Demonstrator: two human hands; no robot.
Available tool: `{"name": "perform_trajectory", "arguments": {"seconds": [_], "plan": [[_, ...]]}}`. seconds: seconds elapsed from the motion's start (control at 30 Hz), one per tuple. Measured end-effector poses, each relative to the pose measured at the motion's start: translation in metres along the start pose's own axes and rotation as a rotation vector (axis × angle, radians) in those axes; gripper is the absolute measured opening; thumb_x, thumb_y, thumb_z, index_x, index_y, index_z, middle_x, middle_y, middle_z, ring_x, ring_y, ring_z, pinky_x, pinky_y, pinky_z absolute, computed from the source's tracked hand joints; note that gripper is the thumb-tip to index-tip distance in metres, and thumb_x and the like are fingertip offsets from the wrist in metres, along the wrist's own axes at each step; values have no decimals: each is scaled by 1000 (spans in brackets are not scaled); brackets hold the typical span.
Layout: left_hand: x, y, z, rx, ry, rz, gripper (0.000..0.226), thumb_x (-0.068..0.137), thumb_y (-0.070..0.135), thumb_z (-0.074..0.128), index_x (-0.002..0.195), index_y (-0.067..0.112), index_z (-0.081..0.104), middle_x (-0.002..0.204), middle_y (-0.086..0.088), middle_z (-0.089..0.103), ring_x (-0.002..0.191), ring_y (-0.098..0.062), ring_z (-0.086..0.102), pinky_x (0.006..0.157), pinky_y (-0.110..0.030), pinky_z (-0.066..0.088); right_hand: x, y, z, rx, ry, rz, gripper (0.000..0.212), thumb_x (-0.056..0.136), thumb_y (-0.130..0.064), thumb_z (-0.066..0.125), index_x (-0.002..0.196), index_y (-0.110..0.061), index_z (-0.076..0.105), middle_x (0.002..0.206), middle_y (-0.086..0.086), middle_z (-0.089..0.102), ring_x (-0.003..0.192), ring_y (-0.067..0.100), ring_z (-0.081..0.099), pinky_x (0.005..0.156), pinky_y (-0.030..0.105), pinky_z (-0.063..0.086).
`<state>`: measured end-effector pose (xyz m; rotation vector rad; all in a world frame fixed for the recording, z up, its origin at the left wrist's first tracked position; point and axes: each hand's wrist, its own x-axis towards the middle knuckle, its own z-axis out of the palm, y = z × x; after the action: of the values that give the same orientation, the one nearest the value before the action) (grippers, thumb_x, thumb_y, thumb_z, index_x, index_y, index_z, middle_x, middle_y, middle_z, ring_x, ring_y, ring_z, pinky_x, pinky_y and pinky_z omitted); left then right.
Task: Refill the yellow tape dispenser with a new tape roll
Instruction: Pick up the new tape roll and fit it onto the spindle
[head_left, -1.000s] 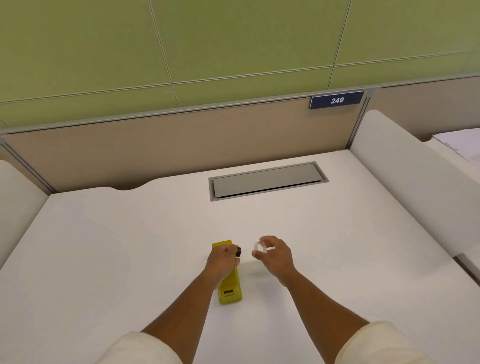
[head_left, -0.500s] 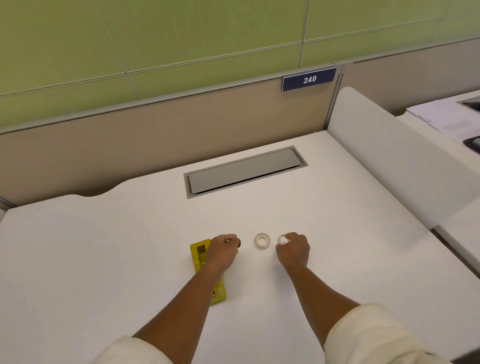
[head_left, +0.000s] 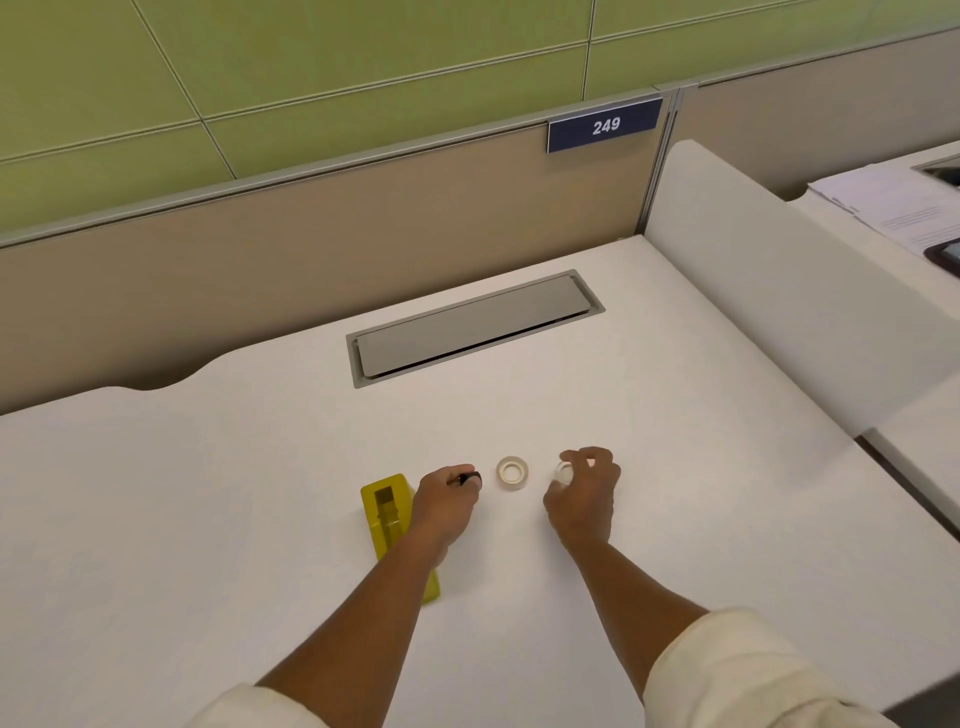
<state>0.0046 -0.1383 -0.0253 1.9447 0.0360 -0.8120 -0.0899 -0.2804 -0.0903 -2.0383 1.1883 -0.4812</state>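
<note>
Two hands over white surface (head_left: 208, 493). Left hand (head_left: 441, 501): fingers (head_left: 460, 475) pinched on small black core (head_left: 471, 477), just right of dispenser (head_left: 387, 512), forearm crossing its near end. Right hand (head_left: 584, 496): fingers (head_left: 587, 460) curled around white ring (head_left: 562, 472), lifted or resting not discernible. Tape roll (head_left: 512, 472) flat on surface between hands, touching neither. Grey hatch (head_left: 472, 325) well behind. Broad bare surface left, ahead; raised white divider (head_left: 779, 291) bounding right edge.

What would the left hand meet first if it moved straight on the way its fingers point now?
Probably the tape roll lying flat on the desk, just right of the left hand, which pinches a small black part. Height above the desk is unclear.
</note>
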Motion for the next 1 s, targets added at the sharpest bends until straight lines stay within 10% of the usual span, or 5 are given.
{"name": "perform_trajectory", "arguments": {"seconds": [0.47, 0.77, 1.0], "plan": [[8, -10, -4, -89, 30, -10, 29, 96, 13, 57, 124, 9, 63, 115, -7, 69, 102, -18, 70, 84, -24, 50, 7, -32, 25, -331, -493, -251, 60, 89, -14, 58, 145, -22, 39, 157, -5, 27, 142, 18, 22, 107, 34, 41], [8, -10, -7, -139, 26, -23, 29, 94, 13, 60, 123, 8, 63, 114, -7, 69, 103, -19, 70, 93, -28, 53, 6, -31, 29, -379, -511, -344, 52, 86, 0, 49, 134, -18, 51, 140, -2, 45, 131, 22, 33, 96, 36, 48], [5, -3, -10, -149, 31, -13, 32, 90, 17, 68, 121, 11, 62, 111, -8, 70, 100, -23, 71, 96, -34, 53, 8, -44, 27, 189, -510, -3, 51, 87, -22, 65, 136, -16, 51, 136, 2, 53, 124, 22, 52, 105, 34, 42]]}}
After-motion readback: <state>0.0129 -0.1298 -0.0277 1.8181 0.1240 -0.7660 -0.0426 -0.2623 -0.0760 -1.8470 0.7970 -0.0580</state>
